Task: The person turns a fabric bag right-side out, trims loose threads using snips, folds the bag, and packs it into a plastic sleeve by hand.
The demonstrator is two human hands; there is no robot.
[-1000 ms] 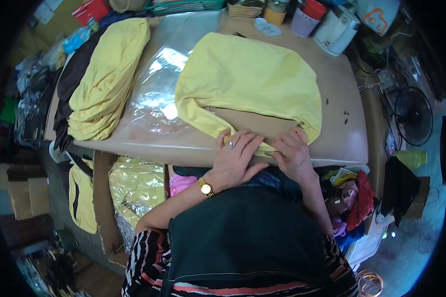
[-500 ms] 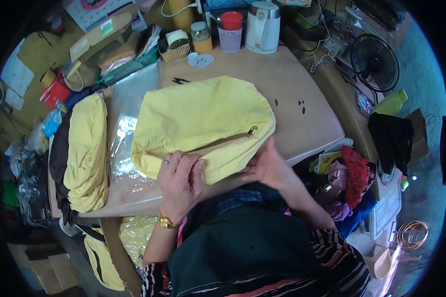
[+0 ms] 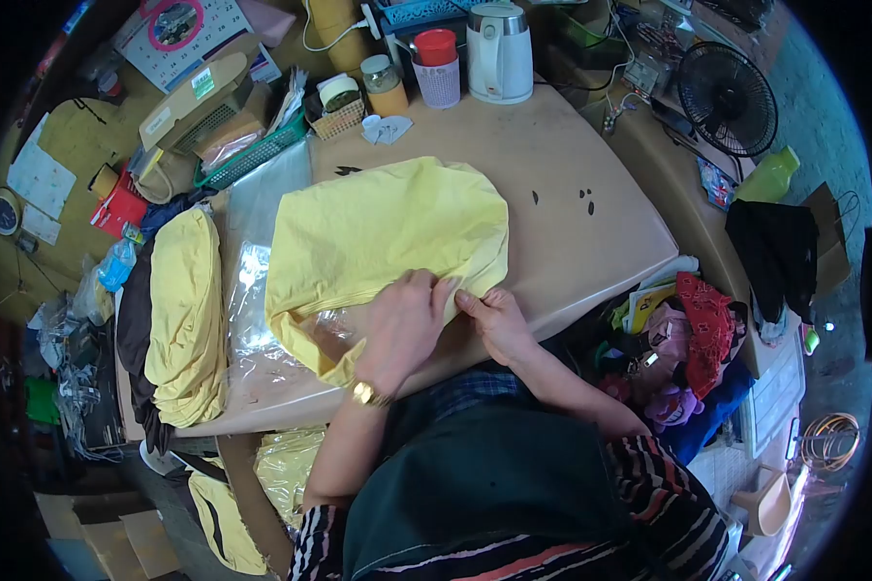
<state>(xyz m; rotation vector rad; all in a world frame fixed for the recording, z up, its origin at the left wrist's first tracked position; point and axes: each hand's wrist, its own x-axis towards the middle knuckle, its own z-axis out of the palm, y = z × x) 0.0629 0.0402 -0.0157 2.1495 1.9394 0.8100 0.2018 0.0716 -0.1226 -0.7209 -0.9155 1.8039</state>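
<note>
A yellow cloth bag (image 3: pixel 383 218) lies flat on the brown-topped table, its near edge forming a loop with an opening through which the table shows. My left hand (image 3: pixel 407 324), with a gold watch at the wrist, is closed on the bag's near right edge. Close beside it, my right hand (image 3: pixel 499 324) pinches the same edge between thumb and fingers. The zip pull is hidden at this moment. To the left of the bag are clear plastic sleeves (image 3: pixel 247 261), then a stack of folded yellow bags (image 3: pixel 184 320).
Along the table's (image 3: pixel 591 145) back stand a white kettle (image 3: pixel 500 53), a lilac cup (image 3: pixel 438 82), a jar (image 3: pixel 385 87) and a green basket (image 3: pixel 252 155). A black fan (image 3: pixel 727 99) is at the right. Coloured cloth items (image 3: pixel 688 339) lie beside the table's right edge.
My left hand has moved right along the bag's near edge. My right hand, open beside the bag before, now pinches it. The zip pull has gone out of sight, and the view has shifted slightly.
</note>
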